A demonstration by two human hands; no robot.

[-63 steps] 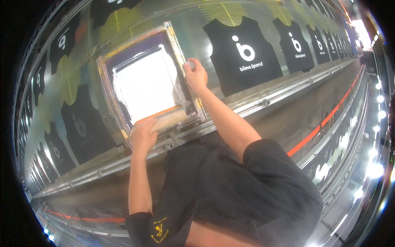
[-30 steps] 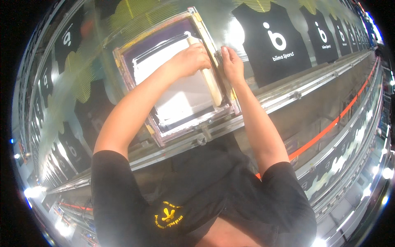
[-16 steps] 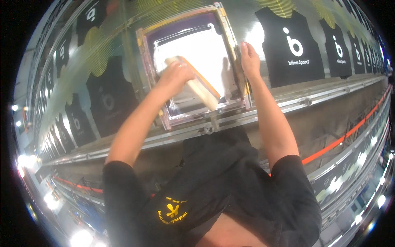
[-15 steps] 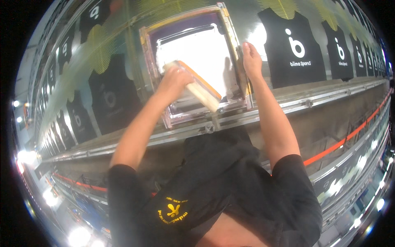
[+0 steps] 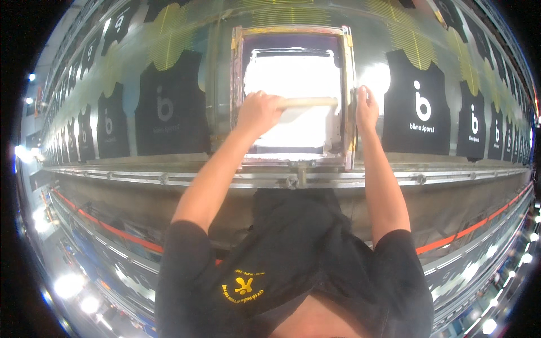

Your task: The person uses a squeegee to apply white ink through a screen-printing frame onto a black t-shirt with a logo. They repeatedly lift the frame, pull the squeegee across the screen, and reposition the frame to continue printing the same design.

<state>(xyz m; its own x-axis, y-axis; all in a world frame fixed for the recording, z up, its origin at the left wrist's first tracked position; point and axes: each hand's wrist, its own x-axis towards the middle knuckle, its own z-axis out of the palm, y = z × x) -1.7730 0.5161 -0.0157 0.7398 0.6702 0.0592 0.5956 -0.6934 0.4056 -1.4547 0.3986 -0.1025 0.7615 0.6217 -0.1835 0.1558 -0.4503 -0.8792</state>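
Pale, bar-like squeegee (image 5: 309,102) has swung level — left fingers (image 5: 273,103) clamped on it, grip of right fingers (image 5: 363,94) unclear.

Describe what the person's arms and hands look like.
The left hand and right hand are gloveless. The forearms are bare below the short sleeves of a black shirt with a yellow emblem.

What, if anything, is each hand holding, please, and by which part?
Left hand: the long, pale wooden squeegee, by its left end. Right hand: cannot be told.
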